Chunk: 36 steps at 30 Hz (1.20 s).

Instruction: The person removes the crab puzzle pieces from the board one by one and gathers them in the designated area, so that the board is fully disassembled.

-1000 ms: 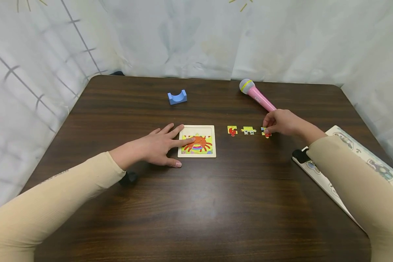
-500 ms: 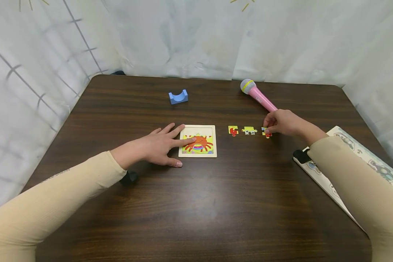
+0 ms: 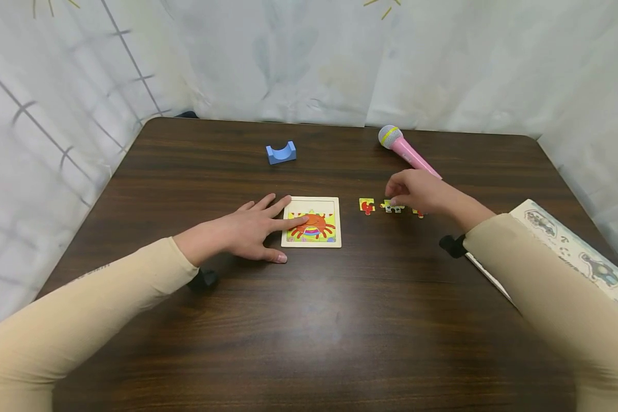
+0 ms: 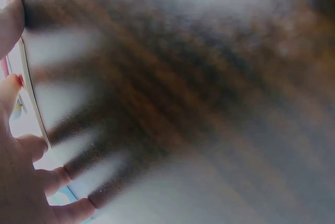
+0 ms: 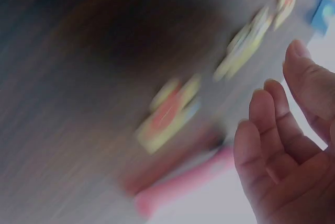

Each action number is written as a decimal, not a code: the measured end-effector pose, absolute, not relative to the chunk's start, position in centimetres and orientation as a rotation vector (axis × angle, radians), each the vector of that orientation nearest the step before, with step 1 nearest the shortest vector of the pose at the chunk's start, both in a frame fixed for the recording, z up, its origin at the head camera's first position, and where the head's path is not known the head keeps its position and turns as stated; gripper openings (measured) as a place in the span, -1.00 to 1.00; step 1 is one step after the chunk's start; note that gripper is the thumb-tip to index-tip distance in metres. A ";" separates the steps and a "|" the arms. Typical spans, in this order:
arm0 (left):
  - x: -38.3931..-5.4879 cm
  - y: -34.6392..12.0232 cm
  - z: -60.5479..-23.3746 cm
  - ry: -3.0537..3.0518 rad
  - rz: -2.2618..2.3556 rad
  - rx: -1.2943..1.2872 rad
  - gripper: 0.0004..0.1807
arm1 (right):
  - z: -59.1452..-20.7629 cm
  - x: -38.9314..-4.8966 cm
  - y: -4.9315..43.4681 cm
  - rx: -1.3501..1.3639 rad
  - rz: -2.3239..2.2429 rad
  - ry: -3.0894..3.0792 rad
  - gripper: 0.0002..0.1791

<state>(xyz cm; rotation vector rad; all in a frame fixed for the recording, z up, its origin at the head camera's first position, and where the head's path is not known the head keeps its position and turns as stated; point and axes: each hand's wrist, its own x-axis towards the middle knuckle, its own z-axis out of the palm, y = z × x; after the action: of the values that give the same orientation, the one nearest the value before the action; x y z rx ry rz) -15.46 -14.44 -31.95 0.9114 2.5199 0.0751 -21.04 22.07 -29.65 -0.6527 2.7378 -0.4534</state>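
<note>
A square wooden puzzle tray (image 3: 311, 203) with a red crab picture lies mid-table; the picture's upper strip is bare wood. My left hand (image 3: 244, 232) rests on its left side with fingers spread, the index finger on the crab. To the tray's right lie three puzzle pieces in a row: a red-and-yellow piece (image 3: 367, 206), a yellow piece with eyes (image 3: 393, 208), and another red piece (image 3: 419, 213) partly hidden by the hand. Above the last two hovers my right hand (image 3: 424, 193). In the right wrist view its loosely bent fingers (image 5: 263, 114) and thumb stand apart, holding nothing.
A pink toy microphone (image 3: 412, 153) lies behind the right hand. At the back stands a blue curved block (image 3: 281, 153). A white printed board (image 3: 577, 246) lies under the right forearm. Pale curtains hang beyond the dark wooden table (image 3: 309, 332).
My right hand has let go of the rightmost puzzle piece and moved left, toward the middle piece. The left hand stays on the tray.
</note>
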 end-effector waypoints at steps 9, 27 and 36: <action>-15.5 -14.4 -32.0 2.504 0.092 0.918 -0.05 | -30.5 -20.7 16.2 -0.812 -0.472 2.652 -0.88; -15.6 -14.1 -31.7 2.465 0.080 0.910 -0.08 | -31.2 -20.6 7.2 -0.978 -0.412 2.531 -0.79; -15.7 -14.2 -31.7 2.470 0.055 0.888 -0.09 | -31.6 -20.9 6.5 -0.932 -0.497 2.493 -0.89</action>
<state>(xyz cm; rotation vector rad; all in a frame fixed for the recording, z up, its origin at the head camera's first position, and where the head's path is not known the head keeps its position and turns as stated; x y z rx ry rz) -15.70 -14.18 -31.70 0.8877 2.4697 0.0551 -20.85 6.46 -31.56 -0.9320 2.4932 -0.4969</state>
